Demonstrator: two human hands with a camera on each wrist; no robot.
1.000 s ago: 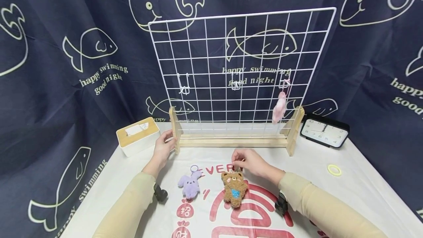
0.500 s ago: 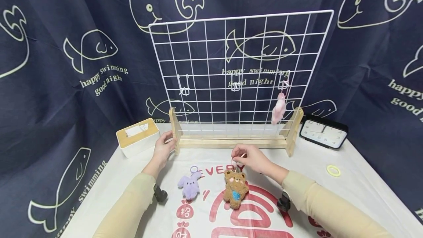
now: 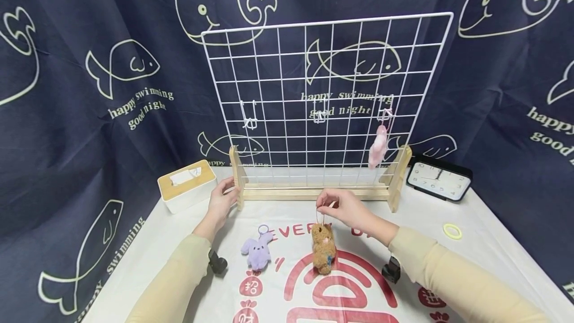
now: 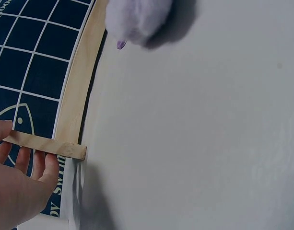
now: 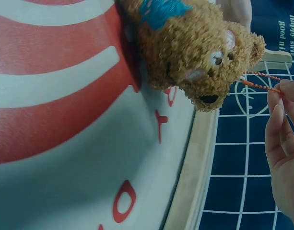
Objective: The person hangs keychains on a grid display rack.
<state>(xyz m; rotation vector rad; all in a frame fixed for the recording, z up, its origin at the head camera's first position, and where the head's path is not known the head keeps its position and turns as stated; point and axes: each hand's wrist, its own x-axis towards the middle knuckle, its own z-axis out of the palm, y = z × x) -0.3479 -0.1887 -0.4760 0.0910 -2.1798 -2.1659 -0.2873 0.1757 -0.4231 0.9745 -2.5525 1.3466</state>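
My right hand (image 3: 347, 211) pinches the thin orange cord (image 5: 262, 86) of a brown plush bear keychain (image 3: 324, 250). The bear, with a blue patch on its belly (image 5: 161, 12), hangs from the cord, turned partly sideways in the head view. My left hand (image 3: 220, 203) grips the wooden left end piece (image 4: 46, 143) of a white wire grid rack (image 3: 306, 83), thumb on one side and fingers on the other. A purple plush bunny keychain (image 3: 257, 254) lies on the table between the hands. Two white hooks on the grid, a left hook (image 3: 250, 122) and a middle hook (image 3: 319, 117), carry nothing.
A pink plush keychain (image 3: 378, 149) hangs from the grid's right hook. A tissue box (image 3: 190, 191) stands left of the rack, a black-framed clock (image 3: 440, 179) to its right. Nearer on the right lies a yellow ring (image 3: 453, 231). A dark printed curtain (image 3: 134, 163) hangs behind.
My right hand has raised the bear's cord slightly; the bear has come up and turned from facing front to sideways. My left hand has stayed on the rack.
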